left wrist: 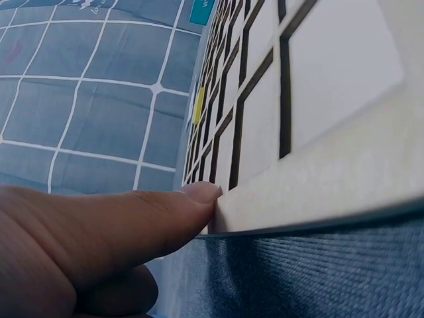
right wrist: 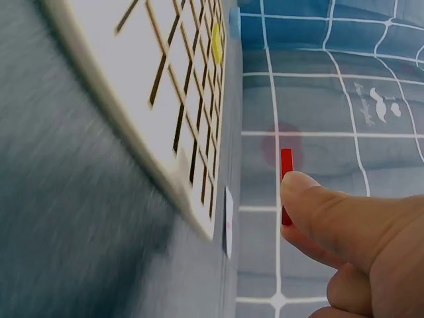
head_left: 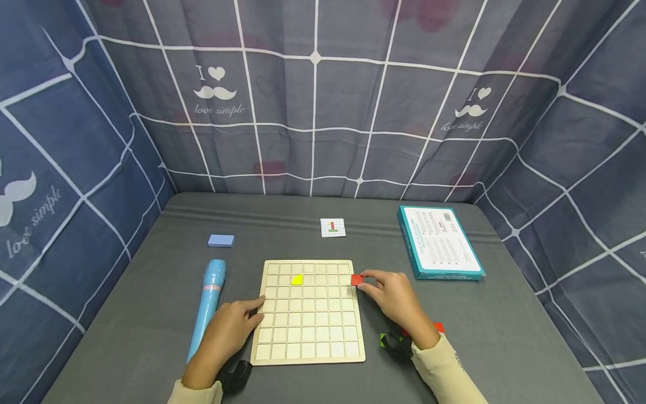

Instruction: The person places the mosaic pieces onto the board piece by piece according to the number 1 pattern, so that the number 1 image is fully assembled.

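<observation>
A wooden grid board (head_left: 308,362) lies on the table, with a yellow tile (head_left: 296,279) in one of its upper cells. My left hand (head_left: 229,331) touches the board's left edge with its thumb and index finger; the left wrist view shows one digit (left wrist: 165,212) against the rim. Over by the board's upper right edge, my right hand (head_left: 396,294) pinches a small red square tile (head_left: 356,279) between thumb and index finger. In the right wrist view that red tile (right wrist: 287,159) is seen edge-on, apart from the board.
Red pieces (head_left: 438,326) and a green piece (head_left: 382,340) lie partly hidden by my right wrist. A light-blue cylindrical case (head_left: 206,308) is beside my left hand. Farther back are a blue block (head_left: 221,240), a pattern card (head_left: 333,228) and a teal-edged box (head_left: 441,241).
</observation>
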`<state>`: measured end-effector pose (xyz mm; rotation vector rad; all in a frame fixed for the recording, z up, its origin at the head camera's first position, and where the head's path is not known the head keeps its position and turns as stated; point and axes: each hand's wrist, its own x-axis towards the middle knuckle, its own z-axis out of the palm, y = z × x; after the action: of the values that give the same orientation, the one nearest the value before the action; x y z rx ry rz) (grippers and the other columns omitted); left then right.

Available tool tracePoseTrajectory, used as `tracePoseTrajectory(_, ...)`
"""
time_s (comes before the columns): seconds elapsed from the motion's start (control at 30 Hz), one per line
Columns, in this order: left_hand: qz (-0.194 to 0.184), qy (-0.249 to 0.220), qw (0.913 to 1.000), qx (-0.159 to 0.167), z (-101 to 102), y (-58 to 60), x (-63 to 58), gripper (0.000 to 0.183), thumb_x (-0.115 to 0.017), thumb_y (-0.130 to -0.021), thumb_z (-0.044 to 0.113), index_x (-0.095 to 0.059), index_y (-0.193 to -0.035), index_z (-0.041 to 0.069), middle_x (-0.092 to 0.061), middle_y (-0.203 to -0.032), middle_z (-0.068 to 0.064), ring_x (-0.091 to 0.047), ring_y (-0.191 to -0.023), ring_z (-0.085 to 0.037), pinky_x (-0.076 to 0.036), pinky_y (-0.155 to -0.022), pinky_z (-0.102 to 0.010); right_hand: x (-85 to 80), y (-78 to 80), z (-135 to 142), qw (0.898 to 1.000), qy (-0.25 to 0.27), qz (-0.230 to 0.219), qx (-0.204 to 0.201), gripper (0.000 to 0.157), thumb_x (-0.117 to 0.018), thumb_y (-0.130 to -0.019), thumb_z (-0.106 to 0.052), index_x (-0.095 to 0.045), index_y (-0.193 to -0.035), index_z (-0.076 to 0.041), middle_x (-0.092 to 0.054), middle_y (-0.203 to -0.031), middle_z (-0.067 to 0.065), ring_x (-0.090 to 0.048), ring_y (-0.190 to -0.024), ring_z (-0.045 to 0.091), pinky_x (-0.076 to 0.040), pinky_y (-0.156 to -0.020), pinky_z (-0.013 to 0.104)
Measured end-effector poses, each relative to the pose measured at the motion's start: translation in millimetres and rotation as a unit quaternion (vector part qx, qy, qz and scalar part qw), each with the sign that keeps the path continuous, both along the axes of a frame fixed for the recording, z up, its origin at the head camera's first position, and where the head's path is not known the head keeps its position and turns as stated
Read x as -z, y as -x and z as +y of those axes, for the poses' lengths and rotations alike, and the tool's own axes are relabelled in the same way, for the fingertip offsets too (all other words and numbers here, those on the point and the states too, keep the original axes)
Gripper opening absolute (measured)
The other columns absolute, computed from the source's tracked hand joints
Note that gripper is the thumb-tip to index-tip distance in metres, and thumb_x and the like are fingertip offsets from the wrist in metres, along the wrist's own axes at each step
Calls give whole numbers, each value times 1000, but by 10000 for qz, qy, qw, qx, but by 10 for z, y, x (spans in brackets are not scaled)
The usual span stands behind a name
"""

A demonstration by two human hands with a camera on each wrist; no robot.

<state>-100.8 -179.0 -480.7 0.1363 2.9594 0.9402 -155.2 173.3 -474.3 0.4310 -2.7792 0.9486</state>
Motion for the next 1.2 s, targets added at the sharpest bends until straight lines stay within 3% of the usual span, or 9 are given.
tracePoseTrajectory(0.13,164,43,9999,30,-7,-1,-1,38,-80,-89,14,-74,-126,9,-60,-60,-2,-54,-62,-12,-45,-54,-36,8,60,-142,9999,69,-34,-130,25,-81,-90,-26,-79,-111,-13,-27,-47,-17,-23,-43,0,-23,-44,21)
tracePoseTrajectory(0.23,189,71,9998,27,-16,-26,11,38,-81,-88,14,-75,-125,8,-63,-64,-3,-59,-71,-13,-49,-60,-38,38,81,-229,9996,83,-94,-272,24,-80,-91,-24,-79,-112,-12,-25,-48,-17,-22,-43,0,-22,-44,21)
tracePoseTrajectory(0.4,104,20,9999,-12,-10,-59,30,38,-80,-88,13,-75,-126,9,-47,-54,4,-53,-65,-13,-45,-56,-34,89,108,-343,9991,133,-66,-402,21,-81,-90,-22,-79,-109,-14,-24,-48,-18,-21,-44,-1,-22,-45,21)
tracePoseTrajectory(0.6,43,-59,10000,-51,4,-46,20,38,-79,-89,13,-74,-127,9,-45,-53,4,-48,-60,-14,-38,-52,-33,109,178,-482,9985,108,-97,-526,20,-81,-89,-22,-80,-108,-15,-24,-51,-16,-20,-47,0,-22,-47,22)
tracePoseTrajectory(0.87,87,-23,9999,-62,-1,-18,19,38,-79,-89,13,-74,-127,10,-50,-56,3,-52,-66,-14,-44,-56,-34,154,266,-654,9968,115,-216,-760,20,-80,-90,-25,-79,-108,-16,-29,-51,-14,-22,-47,1,-25,-48,22)
tracePoseTrajectory(1.03,138,-12,9999,-67,-8,-14,22,37,-80,-89,14,-75,-125,11,-66,-68,-3,-60,-75,-14,-49,-62,-38,209,311,-715,9965,207,-234,-772,19,-81,-89,-24,-80,-105,-15,-31,-50,-14,-24,-48,0,-27,-48,22)
tracePoseTrajectory(1.2,156,19,9998,-89,-6,-18,29,37,-80,-89,14,-75,-125,11,-66,-68,-3,-59,-75,-14,-50,-63,-39,243,332,-770,9966,331,-285,-703,18,-82,-89,-23,-80,-104,-14,-34,-50,-14,-26,-47,1,-27,-47,22)
